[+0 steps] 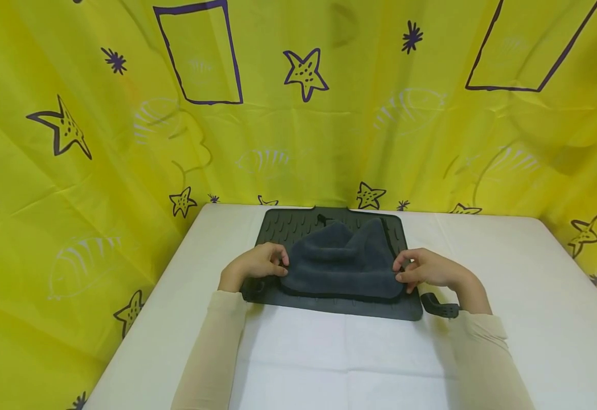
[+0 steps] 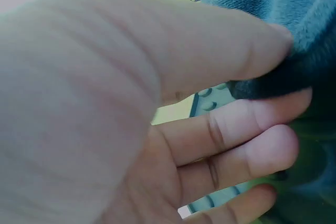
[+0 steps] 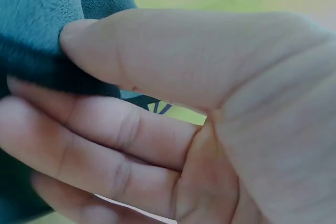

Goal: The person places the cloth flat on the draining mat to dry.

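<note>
A dark grey-blue plush cloth [image 1: 342, 280] with black edging lies bunched over a dark grey ridged mat [image 1: 285, 225]. Its far part rises in loose folds, while the near edge is stretched fairly straight between the hands. My left hand [image 1: 257, 263] pinches the cloth's near left corner; in the left wrist view the thumb [image 2: 236, 43] is on top of the fabric and the fingers lie beneath. At the near right corner my right hand [image 1: 432, 270] pinches the cloth the same way, its thumb [image 3: 115, 45] above the black edge.
The mat lies on a white-covered table [image 1: 350, 353], near its back edge. Behind and to the left hangs a yellow curtain [image 1: 350, 131] printed with stars and fish. A black wrist-worn device [image 1: 439, 307] sits by the right wrist.
</note>
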Motion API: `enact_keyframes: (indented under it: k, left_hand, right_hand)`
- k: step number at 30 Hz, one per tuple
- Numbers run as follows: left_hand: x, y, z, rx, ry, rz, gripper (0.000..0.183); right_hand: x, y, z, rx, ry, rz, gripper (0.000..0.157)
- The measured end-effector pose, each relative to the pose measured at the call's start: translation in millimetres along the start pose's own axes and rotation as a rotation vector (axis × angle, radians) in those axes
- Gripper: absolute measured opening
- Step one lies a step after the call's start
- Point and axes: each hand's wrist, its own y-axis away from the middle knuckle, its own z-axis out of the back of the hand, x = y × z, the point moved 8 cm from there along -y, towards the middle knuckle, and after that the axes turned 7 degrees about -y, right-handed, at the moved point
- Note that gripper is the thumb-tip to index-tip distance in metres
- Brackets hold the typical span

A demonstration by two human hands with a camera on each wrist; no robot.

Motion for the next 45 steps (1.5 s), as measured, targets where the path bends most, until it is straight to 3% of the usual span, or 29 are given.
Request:
enact_keyframes:
  k: [12,21,24,27,30,34,45]
  left_hand:
    - [11.2,6.4,5.7,0.042,0.044,0.024,0.016]
    - [18.4,7.4,-2.0,0.08,-0.009,0.117,0.022]
    - [17.9,6.2,-2.4,0.057,-0.062,0.16,0.033]
    - [14.9,4.5,0.8,-0.008,-0.1,0.185,0.041]
    - [11.1,1.8,3.7,-0.075,-0.12,0.178,0.036]
    - [8.1,-3.2,5.3,-0.143,-0.128,0.145,0.028]
    - [8.6,-2.9,7.2,-0.121,-0.109,0.099,0.026]
  right_hand:
    - [2,-1,-13.6,0.059,0.017,-0.024,0.016]
    - [3,-6,-19.8,0.032,0.12,-0.045,0.012]
    - [4,-7,-17.7,0.008,0.143,-0.04,0.01]
    - [7,-7,-12.5,-0.047,0.168,-0.007,0.01]
    - [9,-8,-6.6,-0.115,0.189,0.016,0.011]
    - [6,-11,-4.2,-0.141,0.193,0.016,0.011]
    - [5,-10,-4.2,-0.119,0.177,0.009,0.016]
